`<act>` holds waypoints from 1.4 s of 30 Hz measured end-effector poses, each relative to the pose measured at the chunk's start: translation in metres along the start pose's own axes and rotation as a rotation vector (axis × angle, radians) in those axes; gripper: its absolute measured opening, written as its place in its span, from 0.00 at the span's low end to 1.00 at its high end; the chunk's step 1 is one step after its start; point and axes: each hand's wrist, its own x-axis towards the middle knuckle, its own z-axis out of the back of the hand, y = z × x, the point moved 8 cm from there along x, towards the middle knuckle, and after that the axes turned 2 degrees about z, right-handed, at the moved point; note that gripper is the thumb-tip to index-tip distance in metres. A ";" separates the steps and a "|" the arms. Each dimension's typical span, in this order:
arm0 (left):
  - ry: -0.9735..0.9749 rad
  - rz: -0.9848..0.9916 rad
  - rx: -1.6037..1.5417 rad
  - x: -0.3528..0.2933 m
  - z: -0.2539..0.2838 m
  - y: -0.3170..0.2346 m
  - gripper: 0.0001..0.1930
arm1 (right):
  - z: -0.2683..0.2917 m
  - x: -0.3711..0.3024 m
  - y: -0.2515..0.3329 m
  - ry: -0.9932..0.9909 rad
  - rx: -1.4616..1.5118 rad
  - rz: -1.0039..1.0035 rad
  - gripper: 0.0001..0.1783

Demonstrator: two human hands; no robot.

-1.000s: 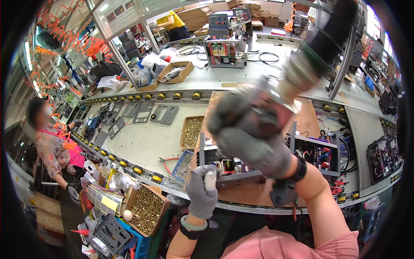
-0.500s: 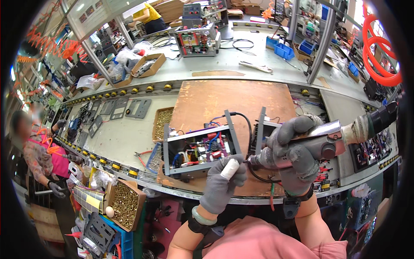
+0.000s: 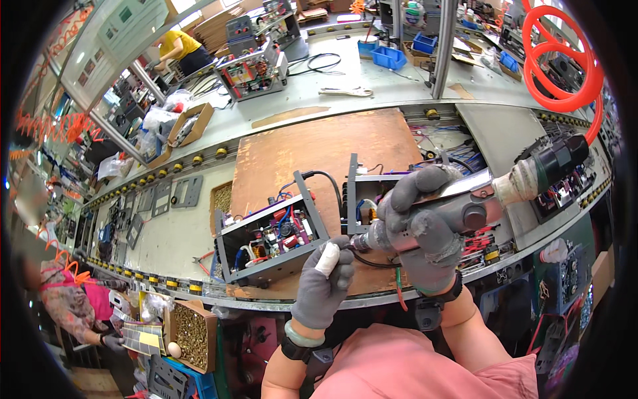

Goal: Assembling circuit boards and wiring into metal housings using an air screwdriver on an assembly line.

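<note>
My right hand [image 3: 428, 229], in a grey glove, is wrapped around a silver air screwdriver [image 3: 473, 216]. The tool lies nearly level, its bit end toward the left. At that tip my gloved left hand [image 3: 316, 292] is closed in a pinch, white tape around one finger; whatever sits between its fingertips is too small to make out. Just beyond the left hand stands an open grey metal case [image 3: 274, 267] with circuit parts and coloured wires inside. A second grey case [image 3: 352, 193] is partly hidden behind the right hand and tool.
Both cases rest on a worn wooden board [image 3: 319, 146]. Cardboard boxes of small brass-coloured screws [image 3: 191, 332] stand at lower left. Red-handled pliers [image 3: 203, 258] lie left of the near case. A red coiled air hose [image 3: 561, 103] hangs at right. A co-worker's gloved hand [image 3: 114, 342] is at far left.
The view has turned, so the cases, board and both my hands sit further left in the picture. My grip on the tool and the left pinch look the same.
</note>
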 end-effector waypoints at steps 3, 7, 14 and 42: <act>0.021 0.028 -0.036 0.005 0.001 0.008 0.17 | 0.000 -0.006 -0.001 0.071 0.090 -0.021 0.27; 0.051 0.027 -0.059 0.011 0.001 0.015 0.17 | 0.004 -0.014 0.002 0.112 0.079 -0.016 0.29; -0.025 0.021 0.139 0.019 -0.010 0.016 0.19 | 0.018 -0.019 0.002 0.074 0.005 0.001 0.31; -0.050 0.062 0.119 0.047 -0.018 0.024 0.23 | 0.033 -0.011 -0.002 0.048 0.029 0.005 0.27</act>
